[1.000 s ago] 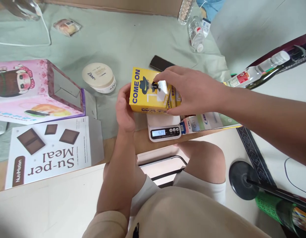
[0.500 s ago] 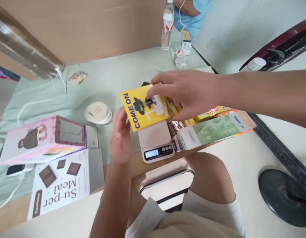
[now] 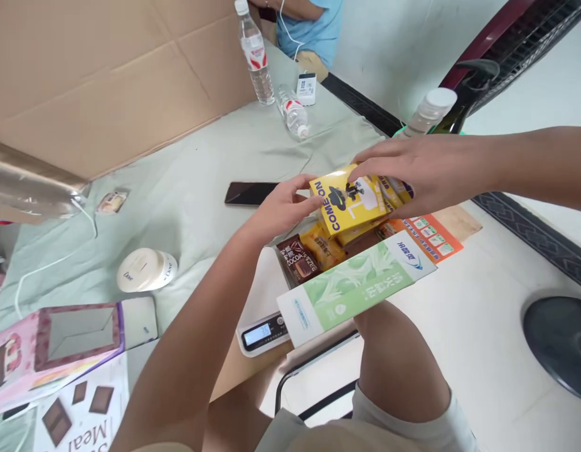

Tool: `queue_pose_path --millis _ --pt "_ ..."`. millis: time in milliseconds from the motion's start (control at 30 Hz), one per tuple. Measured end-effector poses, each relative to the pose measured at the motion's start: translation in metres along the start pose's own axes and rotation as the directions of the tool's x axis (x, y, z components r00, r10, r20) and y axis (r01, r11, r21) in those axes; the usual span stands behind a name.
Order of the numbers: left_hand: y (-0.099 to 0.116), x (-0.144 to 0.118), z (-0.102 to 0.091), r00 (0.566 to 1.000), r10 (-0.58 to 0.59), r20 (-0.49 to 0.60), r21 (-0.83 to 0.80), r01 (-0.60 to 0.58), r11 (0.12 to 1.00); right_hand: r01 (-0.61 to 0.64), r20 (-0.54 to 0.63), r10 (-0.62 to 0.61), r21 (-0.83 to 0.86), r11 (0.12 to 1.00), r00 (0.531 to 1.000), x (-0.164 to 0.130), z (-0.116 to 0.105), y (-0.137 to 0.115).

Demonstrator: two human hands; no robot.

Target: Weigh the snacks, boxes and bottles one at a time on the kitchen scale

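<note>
One yellow carton (image 3: 351, 202), lettered "COME ON", gripped between left hand (image 3: 290, 207) and right hand (image 3: 403, 176); near carton's lower left, brown packet (image 3: 300, 260) marked "COCOA"; well left of carton, "Dove" jar (image 3: 147, 270).

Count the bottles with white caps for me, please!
3: one bottle stands by the cardboard, another bottle lies near it, and a third bottle is beyond the right hand, its lower part hidden. More may be out of sight.
</note>
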State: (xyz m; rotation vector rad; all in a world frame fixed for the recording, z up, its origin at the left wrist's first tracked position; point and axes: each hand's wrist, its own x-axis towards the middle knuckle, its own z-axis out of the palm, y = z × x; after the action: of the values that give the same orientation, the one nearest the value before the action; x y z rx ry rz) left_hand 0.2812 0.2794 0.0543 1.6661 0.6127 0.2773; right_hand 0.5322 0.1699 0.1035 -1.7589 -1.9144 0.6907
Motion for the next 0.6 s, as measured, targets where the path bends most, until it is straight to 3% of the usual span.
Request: queue_pose_path --millis 100,233,367,467,533,600 --pt "0.001 0.004 0.008 1.000 -0.015 0.004 0.034 0.015 0.999 0.086 0.132 -0.060 -0.205 0.975 0.989 -0.009 0.000 0.006" --pt "-0.001 0.009 0.013 0.998 -0.044 -0.039 0.117 0.049 0.992 0.141 0.275 -0.026 -0.410 0.901 0.961 -0.018 0.002 0.009" --pt "-0.004 -0.006 0.012 0.979 0.000 -0.203 0.174 0.036 0.984 0.157 0.292 -0.017 -0.464 0.872 0.956 -0.022 0.007 0.008" --pt "-0.002 -0.061 0.007 0.909 0.089 -0.407 0.135 -0.037 0.990 0.189 0.303 -0.046 -0.461 0.867 0.952 -0.028 0.008 0.005" --pt "0.001 -0.118 0.005 0.853 0.154 -0.498 0.088 -0.126 0.988 0.194 0.277 -0.070 -0.453 0.870 0.958 -0.032 0.007 -0.003" --pt "0.005 -0.181 0.006 0.821 0.230 -0.523 0.088 -0.216 0.972 0.210 0.223 -0.120 -0.445 0.871 0.967 -0.035 0.008 -0.018"
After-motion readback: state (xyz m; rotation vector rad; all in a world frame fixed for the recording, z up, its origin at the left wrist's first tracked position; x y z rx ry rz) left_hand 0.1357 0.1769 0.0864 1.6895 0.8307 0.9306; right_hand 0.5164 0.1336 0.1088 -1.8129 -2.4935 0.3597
